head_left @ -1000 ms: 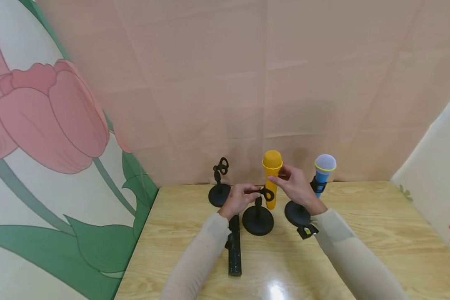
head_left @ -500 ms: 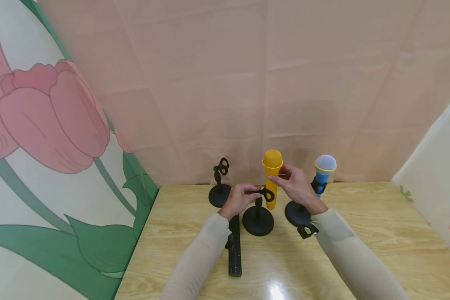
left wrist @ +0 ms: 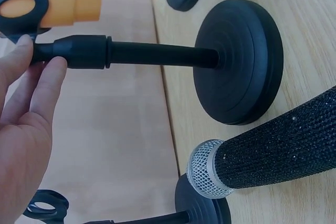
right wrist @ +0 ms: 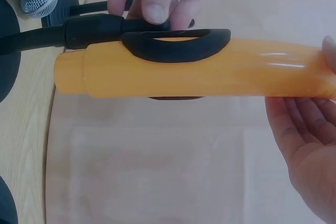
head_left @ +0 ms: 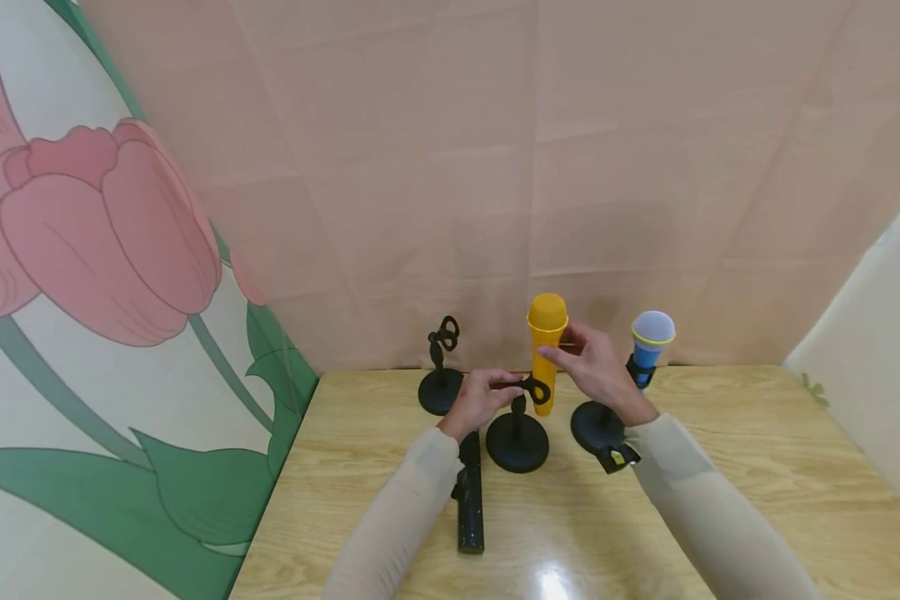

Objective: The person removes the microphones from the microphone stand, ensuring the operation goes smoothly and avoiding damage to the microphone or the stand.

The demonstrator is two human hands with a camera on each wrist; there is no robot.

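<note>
My right hand (head_left: 598, 372) holds an upright yellow microphone (head_left: 546, 358) by its upper handle, between thumb and fingers. At the middle stand (head_left: 517, 442), my left hand (head_left: 480, 402) pinches the black neck just below the clip. The right wrist view shows the clip (right wrist: 178, 51) curving across the front of the yellow handle, with a dark edge showing on its other side. Below the clip, the handle's lower end (left wrist: 79, 6) sticks out in the left wrist view. The stand's round base (left wrist: 236, 61) rests on the wooden table.
A black glittery microphone (head_left: 470, 508) with a silver head lies on the table (head_left: 345, 500) near my left forearm. Behind on the left is another black stand (head_left: 438, 390). To the right, a blue microphone (head_left: 647, 350) sits in a third stand (head_left: 595, 427). A beige sheet (head_left: 420, 208) hangs behind.
The yellow microphone has risen very slightly, together with my right hand. My left hand keeps its hold on the stand's neck.
</note>
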